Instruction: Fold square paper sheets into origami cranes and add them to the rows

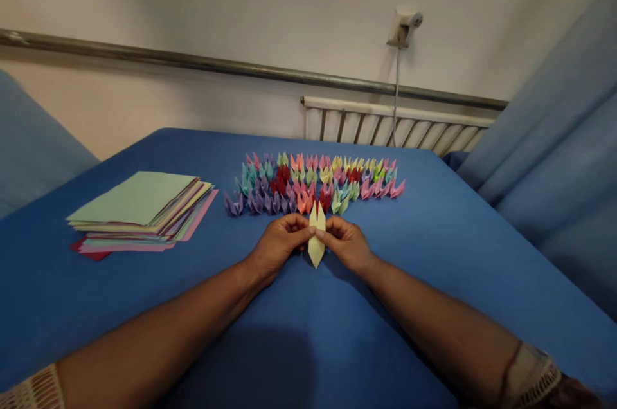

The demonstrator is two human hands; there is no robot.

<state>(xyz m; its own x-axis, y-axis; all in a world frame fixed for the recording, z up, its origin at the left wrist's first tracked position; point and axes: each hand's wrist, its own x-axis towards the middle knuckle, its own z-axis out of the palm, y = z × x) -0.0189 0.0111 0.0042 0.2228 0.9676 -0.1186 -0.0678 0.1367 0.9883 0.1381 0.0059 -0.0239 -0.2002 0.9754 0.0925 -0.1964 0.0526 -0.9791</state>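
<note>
A pale yellow piece of folded paper [316, 253] is held upright between my two hands, just above the blue surface. It is long and narrow, pointed at the bottom and split into two points at the top. My left hand [282, 238] pinches its left edge, thumb in front. From the other side my right hand [349, 243] pinches the right edge, its thumb also across the front. Both sets of fingertips behind the paper are partly hidden. Right behind it stand rows of small folded paper cranes [260, 197] in purple, pink, red, green, yellow and blue.
To the left lies an uneven stack of coloured paper sheets [135, 197], pale green on top. A blue cover [434, 254] spreads over the table. Beyond its far edge are a wall rail [216, 66], a radiator [357, 103] and a plugged-in socket [401, 28]. Blue curtains [554, 132] hang at right.
</note>
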